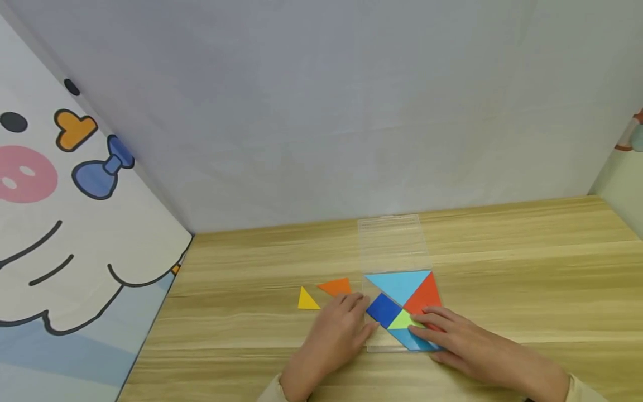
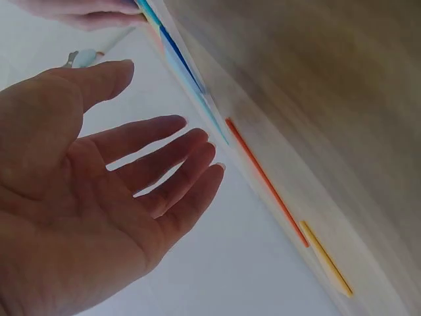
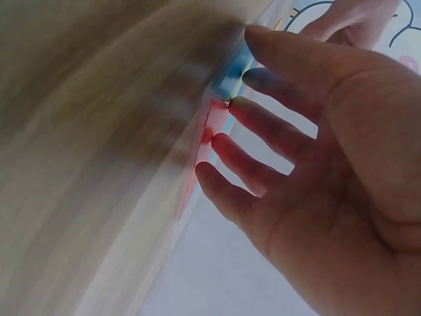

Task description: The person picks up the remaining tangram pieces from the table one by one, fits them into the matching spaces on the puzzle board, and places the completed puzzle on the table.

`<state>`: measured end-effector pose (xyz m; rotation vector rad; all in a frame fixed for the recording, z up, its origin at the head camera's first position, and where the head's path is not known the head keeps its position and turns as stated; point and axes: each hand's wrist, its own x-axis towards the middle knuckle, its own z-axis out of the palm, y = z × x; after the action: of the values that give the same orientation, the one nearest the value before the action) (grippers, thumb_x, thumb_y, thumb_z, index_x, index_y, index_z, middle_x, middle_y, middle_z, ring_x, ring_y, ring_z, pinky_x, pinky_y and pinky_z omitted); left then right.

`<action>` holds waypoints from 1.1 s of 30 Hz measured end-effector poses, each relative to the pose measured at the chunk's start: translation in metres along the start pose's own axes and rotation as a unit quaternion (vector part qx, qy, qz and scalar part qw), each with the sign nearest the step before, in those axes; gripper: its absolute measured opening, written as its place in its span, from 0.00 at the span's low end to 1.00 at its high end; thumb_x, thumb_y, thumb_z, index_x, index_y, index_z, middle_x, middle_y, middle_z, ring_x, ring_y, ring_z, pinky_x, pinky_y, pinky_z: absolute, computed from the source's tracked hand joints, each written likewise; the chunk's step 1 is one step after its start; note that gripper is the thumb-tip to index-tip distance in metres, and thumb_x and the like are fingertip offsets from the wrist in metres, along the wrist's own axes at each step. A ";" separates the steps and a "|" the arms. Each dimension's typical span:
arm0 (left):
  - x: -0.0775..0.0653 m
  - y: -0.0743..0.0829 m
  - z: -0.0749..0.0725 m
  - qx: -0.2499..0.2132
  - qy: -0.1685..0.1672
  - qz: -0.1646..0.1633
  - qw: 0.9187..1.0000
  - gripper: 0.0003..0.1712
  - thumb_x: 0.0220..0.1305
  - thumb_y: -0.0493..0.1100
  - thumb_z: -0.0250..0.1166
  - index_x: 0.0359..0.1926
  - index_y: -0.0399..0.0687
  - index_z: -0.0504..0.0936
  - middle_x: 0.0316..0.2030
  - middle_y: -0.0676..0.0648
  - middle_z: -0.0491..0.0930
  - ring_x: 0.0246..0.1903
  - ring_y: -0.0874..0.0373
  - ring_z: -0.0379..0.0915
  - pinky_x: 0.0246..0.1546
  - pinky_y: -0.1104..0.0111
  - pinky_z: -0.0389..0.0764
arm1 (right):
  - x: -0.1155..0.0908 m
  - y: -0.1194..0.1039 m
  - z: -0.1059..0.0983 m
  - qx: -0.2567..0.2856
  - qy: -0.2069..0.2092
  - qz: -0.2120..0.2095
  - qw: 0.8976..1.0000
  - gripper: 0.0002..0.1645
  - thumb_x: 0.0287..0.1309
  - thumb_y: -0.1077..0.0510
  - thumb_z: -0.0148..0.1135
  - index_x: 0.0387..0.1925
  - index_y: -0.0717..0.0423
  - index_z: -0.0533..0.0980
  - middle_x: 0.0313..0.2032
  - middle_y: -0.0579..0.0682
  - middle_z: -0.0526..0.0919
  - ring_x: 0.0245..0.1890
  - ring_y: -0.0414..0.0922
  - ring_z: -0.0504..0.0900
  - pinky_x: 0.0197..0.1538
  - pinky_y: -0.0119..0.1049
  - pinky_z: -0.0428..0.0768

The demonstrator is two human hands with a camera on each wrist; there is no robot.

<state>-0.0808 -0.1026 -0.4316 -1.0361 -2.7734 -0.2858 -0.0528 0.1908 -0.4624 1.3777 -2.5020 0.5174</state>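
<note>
Colored tangram pieces lie in a clear plastic case [image 1: 372, 286]: a large light-blue triangle [image 1: 399, 281], a large red triangle [image 1: 425, 296], a dark-blue square [image 1: 384, 310], a small lime-green triangle [image 1: 402, 320] and a blue piece [image 1: 409, 339] at the near edge. My right hand [image 1: 459, 343] rests its straight fingertips on the red, green and blue pieces, partly covering them. Just left of the case is my left hand [image 1: 337, 329], fingers loosely bent, holding nothing in the left wrist view. Beyond its fingers lies an orange piece [image 1: 335, 286], partly hidden, beside a yellow triangle [image 1: 308, 300].
The case's transparent lid [image 1: 394, 243] lies folded back on the wood-grain table [image 1: 527, 262]. A pale wall sheet [image 1: 351, 111] rises behind the table, and a cartoon-printed cloth [image 1: 90, 240] hangs at the left.
</note>
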 end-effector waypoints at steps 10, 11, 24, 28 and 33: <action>0.000 0.008 0.002 -0.016 -0.099 0.005 0.995 0.30 0.76 0.56 0.60 0.69 0.45 0.76 0.65 0.45 0.77 0.62 0.52 0.73 0.65 0.60 0.72 | 0.001 0.005 0.000 0.007 -0.021 0.008 1.000 0.27 0.71 0.50 0.64 0.67 0.54 0.76 0.65 0.53 0.76 0.62 0.53 0.73 0.56 0.46 0.81; 0.000 0.009 0.002 -0.017 -0.100 0.008 0.995 0.30 0.76 0.57 0.59 0.70 0.45 0.76 0.66 0.44 0.77 0.62 0.52 0.72 0.66 0.60 0.72 | 0.001 0.005 0.000 0.008 -0.023 0.009 1.000 0.27 0.71 0.50 0.64 0.67 0.53 0.76 0.65 0.53 0.76 0.62 0.53 0.73 0.55 0.47 0.81; 0.003 0.006 0.007 -0.027 -0.092 0.001 0.995 0.29 0.76 0.56 0.59 0.70 0.46 0.76 0.66 0.44 0.76 0.64 0.49 0.72 0.66 0.57 0.72 | 0.002 0.013 0.002 0.003 -0.006 -0.012 1.000 0.26 0.71 0.50 0.63 0.66 0.54 0.76 0.64 0.54 0.75 0.61 0.52 0.72 0.55 0.45 0.80; 0.003 0.004 0.006 -0.017 -0.061 -0.013 0.998 0.26 0.75 0.53 0.62 0.66 0.44 0.79 0.61 0.43 0.79 0.60 0.49 0.74 0.64 0.58 0.74 | 0.003 0.014 0.002 0.003 0.003 -0.016 1.000 0.26 0.72 0.50 0.62 0.66 0.54 0.76 0.64 0.54 0.76 0.61 0.52 0.72 0.56 0.43 0.79; 0.000 -0.002 0.004 -0.006 0.017 -0.031 0.999 0.21 0.70 0.48 0.68 0.58 0.40 0.83 0.53 0.41 0.82 0.53 0.48 0.77 0.55 0.58 0.80 | 0.002 0.013 0.001 0.008 0.003 -0.014 1.000 0.26 0.73 0.50 0.62 0.67 0.54 0.76 0.64 0.54 0.75 0.61 0.51 0.72 0.57 0.43 0.79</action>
<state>-0.0825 -0.1030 -0.4358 -0.9401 -2.7801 -0.3265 -0.0653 0.1950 -0.4650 1.4128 -2.4750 0.5374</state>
